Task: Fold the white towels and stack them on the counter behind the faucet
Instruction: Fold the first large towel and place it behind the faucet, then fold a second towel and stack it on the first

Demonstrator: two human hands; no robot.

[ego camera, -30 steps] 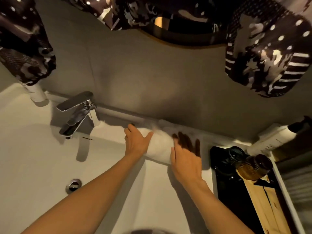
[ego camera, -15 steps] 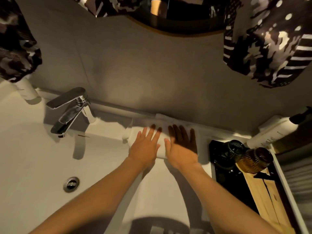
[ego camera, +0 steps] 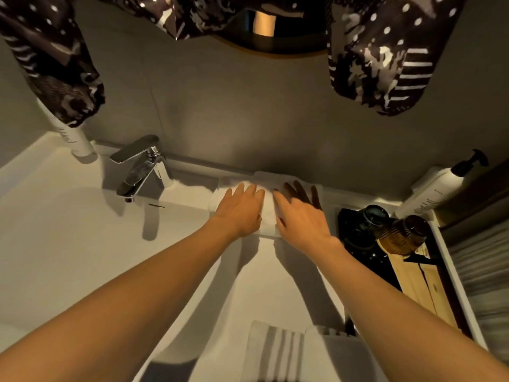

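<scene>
— Item one? 
— Folded white towel [ego camera: 268, 216], lying flat on the counter [ego camera: 192, 199] ledge against the wall, right of the faucet [ego camera: 140, 166], partly covered. 
— Item two? 
— White towel with grey stripes [ego camera: 275, 351], at the near edge, lying beside another plain white towel [ego camera: 338, 357]. Folds unclear.

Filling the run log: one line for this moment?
left hand: flat on folded white towel | right hand: flat on it | towel: right of chrome faucet
</scene>
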